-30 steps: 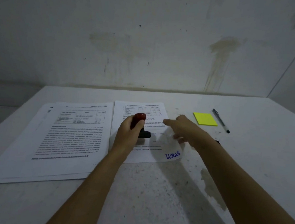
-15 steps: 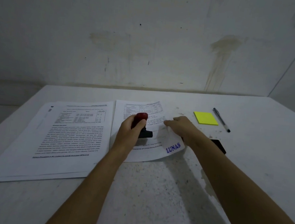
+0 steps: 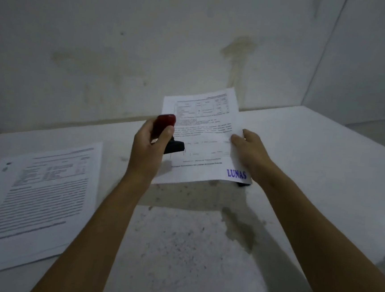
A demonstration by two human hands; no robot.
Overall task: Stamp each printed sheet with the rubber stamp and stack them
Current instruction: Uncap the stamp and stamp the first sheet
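My right hand (image 3: pixel 247 154) pinches the stamped sheet (image 3: pixel 205 137) by its right edge, lifted off the table (image 3: pixel 314 156) — blue "LUNAS" at bottom corner. Left hand (image 3: pixel 150 147) grips the rubber stamp (image 3: pixel 165 123), w/ the paper stack (image 3: pixel 38 193) lying at left.

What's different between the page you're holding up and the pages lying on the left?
The held sheet is lifted off the table, pinched by the right hand; the left stack lies flat. The held sheet shows a blue LUNAS stamp at its corner; none is visible on the stack's top page. Both are white printed pages.
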